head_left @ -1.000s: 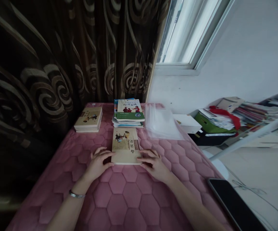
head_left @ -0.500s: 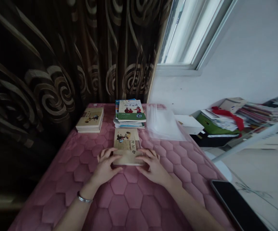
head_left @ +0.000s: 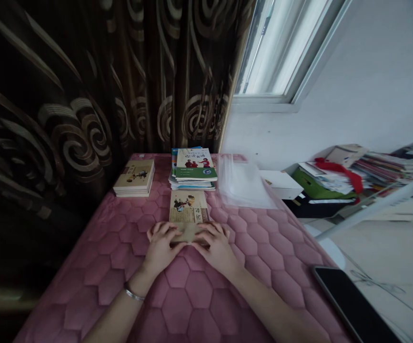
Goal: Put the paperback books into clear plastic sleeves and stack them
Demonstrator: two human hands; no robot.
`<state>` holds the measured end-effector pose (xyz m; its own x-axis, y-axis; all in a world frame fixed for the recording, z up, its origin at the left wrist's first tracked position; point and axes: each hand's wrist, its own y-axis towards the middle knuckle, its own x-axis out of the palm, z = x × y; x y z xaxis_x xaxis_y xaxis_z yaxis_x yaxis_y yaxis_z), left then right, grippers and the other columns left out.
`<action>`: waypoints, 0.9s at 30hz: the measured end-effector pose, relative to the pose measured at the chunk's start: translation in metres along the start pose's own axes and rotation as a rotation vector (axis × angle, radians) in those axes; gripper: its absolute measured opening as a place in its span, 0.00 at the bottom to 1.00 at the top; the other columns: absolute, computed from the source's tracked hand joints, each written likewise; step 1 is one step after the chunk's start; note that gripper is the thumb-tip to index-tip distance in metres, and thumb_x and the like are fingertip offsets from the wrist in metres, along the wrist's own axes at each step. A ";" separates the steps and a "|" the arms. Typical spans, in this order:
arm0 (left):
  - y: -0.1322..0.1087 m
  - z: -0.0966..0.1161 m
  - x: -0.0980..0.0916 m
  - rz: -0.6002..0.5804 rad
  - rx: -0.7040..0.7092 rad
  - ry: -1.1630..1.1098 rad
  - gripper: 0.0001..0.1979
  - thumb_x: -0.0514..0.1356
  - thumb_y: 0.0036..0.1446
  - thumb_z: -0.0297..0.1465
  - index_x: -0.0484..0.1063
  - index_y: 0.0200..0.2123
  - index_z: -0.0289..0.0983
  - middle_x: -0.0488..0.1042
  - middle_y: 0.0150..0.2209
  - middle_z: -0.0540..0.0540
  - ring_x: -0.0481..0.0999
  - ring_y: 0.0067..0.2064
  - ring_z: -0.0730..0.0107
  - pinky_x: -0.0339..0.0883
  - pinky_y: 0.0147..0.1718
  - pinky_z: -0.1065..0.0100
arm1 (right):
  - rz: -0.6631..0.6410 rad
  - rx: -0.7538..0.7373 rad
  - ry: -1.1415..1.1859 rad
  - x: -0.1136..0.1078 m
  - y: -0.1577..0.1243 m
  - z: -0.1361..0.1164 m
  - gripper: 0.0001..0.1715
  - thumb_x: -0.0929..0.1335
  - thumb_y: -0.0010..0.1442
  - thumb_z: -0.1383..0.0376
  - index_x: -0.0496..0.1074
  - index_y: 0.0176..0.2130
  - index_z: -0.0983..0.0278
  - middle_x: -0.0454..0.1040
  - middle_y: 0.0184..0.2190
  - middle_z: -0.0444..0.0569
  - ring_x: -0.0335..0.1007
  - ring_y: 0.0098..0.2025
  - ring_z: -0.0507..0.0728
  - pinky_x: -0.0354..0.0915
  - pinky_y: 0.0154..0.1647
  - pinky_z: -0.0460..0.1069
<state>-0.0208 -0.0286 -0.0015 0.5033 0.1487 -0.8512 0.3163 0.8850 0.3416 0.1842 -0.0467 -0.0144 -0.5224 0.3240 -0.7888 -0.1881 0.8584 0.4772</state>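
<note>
Lower corners of book (head_left: 189, 213) hidden by left hand (head_left: 161, 248), right hand (head_left: 218, 248); phone (head_left: 352, 305) cut off below.

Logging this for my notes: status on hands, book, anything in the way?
Left hand, right hand: both on tan book, near end. Book closed, cover up, partly hidden by hands. Book pile close beyond far end.

Shows matt paper on the illustrated book (head_left: 189, 209) between left hand (head_left: 162, 247) and right hand (head_left: 216, 248), quilted cloth on the pink cover (head_left: 177, 314) beneath, shiny metal on the left-wrist bracelet (head_left: 134, 294).

From close above the pink cover (head_left: 176, 307), the head camera looks forward and down toward the curtain (head_left: 145, 76).
</note>
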 end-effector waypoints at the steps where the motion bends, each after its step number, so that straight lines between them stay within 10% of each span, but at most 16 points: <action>1: 0.000 -0.001 -0.001 -0.010 -0.001 -0.005 0.10 0.66 0.52 0.36 0.77 0.39 0.46 0.74 0.47 0.47 0.65 0.53 0.56 0.54 0.52 0.50 | -0.014 -0.013 -0.005 -0.002 -0.001 0.002 0.05 0.71 0.57 0.58 0.77 0.35 0.56 0.75 0.48 0.46 0.62 0.53 0.62 0.53 0.48 0.57; 18: 0.003 -0.035 -0.021 -0.239 -0.066 -0.233 0.39 0.62 0.55 0.30 0.47 0.66 0.48 0.74 0.55 0.48 0.58 0.64 0.61 0.40 0.63 0.48 | -0.262 -0.179 0.069 -0.033 -0.007 0.056 0.19 0.63 0.64 0.65 0.72 0.52 0.49 0.72 0.55 0.44 0.60 0.58 0.62 0.55 0.58 0.64; 27: 0.004 -0.035 -0.022 -0.242 -0.073 -0.318 0.37 0.61 0.55 0.27 0.50 0.65 0.48 0.75 0.54 0.48 0.58 0.64 0.63 0.40 0.64 0.46 | -0.288 -0.144 0.099 -0.034 -0.006 0.056 0.20 0.64 0.63 0.67 0.73 0.51 0.49 0.72 0.55 0.45 0.60 0.59 0.62 0.56 0.58 0.65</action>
<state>-0.0591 -0.0123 0.0048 0.6489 -0.2015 -0.7337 0.4041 0.9083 0.1080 0.2498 -0.0410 -0.0122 -0.5081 0.0300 -0.8608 -0.4516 0.8417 0.2959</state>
